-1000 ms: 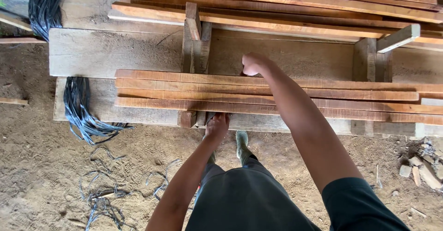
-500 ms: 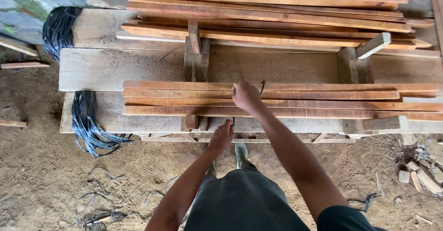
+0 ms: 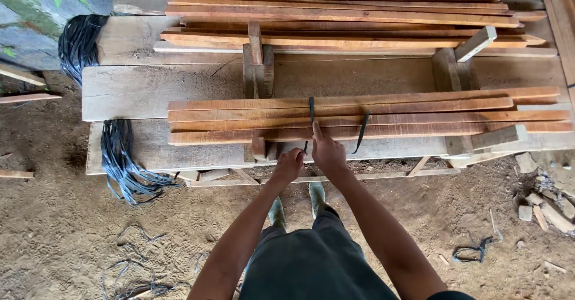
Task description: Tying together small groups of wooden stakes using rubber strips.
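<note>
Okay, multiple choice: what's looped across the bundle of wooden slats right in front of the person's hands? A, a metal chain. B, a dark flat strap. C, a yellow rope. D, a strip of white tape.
B. A dark flat strap runs over the wooden slats, and both the right hand and the left hand are at its ends by the near edge of the bundle.

Rough-sawn orange wood slats (image 3: 359,117), matt, grain showing, mid-frame. Beneath, grey weathered wooden planks (image 3: 150,90), dry and cracked. Thin black strap (image 3: 311,111) across the slats, plastic-looking with a slight sheen. Glossy black strapping bundles (image 3: 126,165) at left. Bare right hand (image 3: 328,153) and left hand (image 3: 288,165). Dusty, crumbly dirt floor (image 3: 54,216) below.
</note>
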